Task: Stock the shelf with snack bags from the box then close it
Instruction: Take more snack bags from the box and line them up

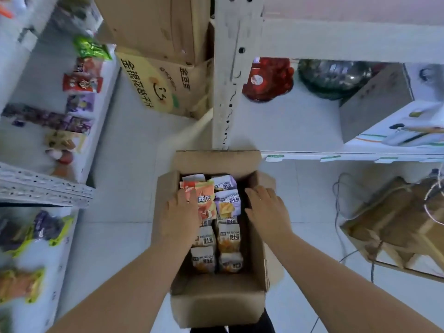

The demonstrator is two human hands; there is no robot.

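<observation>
Cardboard box (pixel 216 301): left hand (pixel 180 210), right hand (pixel 266 210) outstretched inside.

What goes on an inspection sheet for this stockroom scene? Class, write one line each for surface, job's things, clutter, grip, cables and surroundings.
Surface: white tiled floor; the open box stands on it.
Job's things: snack bags fill the box in rows, flaps open; shelf on the left already holds bags.
Clutter: stacked cartons beyond the box; tied cardboard bundle at right.
Grip: left hand flat on an orange bag; right hand open over the box's right side, holding nothing.
Cables: loose cables on the floor at right.
Surroundings: white shelving holding a red bag.
</observation>
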